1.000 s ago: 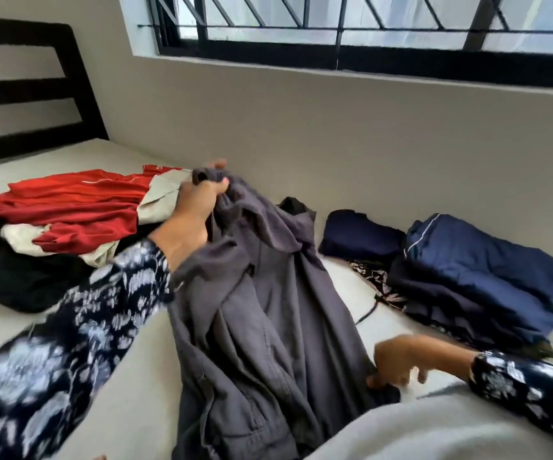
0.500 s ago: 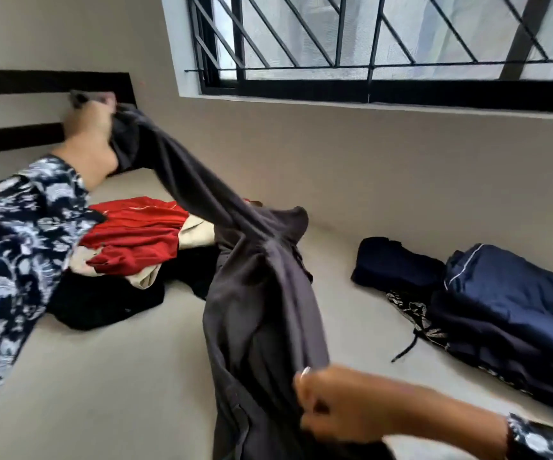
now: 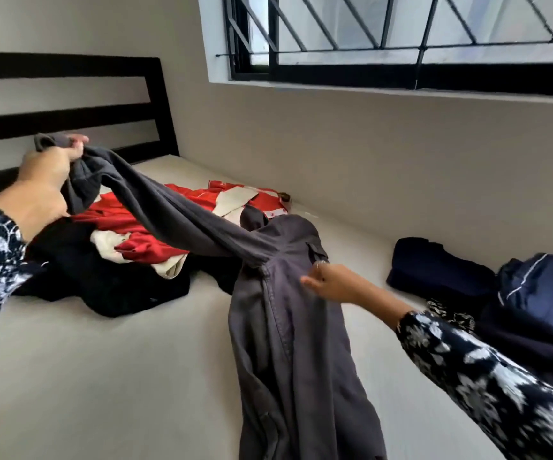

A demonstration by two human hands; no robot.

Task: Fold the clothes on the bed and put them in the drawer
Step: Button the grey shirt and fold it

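The left hand grips one end of the grey trousers, raised above the bed. The right hand touches their middle; its grip cannot be told. Beneath lie red and black clothes; folded navy clothes sit right.

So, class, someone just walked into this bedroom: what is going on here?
A person is sorting laundry on a bed. The left hand grips one end of a pair of grey trousers and holds it up, while the right hand reaches to their middle. An unfolded red, cream and black pile lies behind, and folded navy clothes sit to the right. No drawer is visible.
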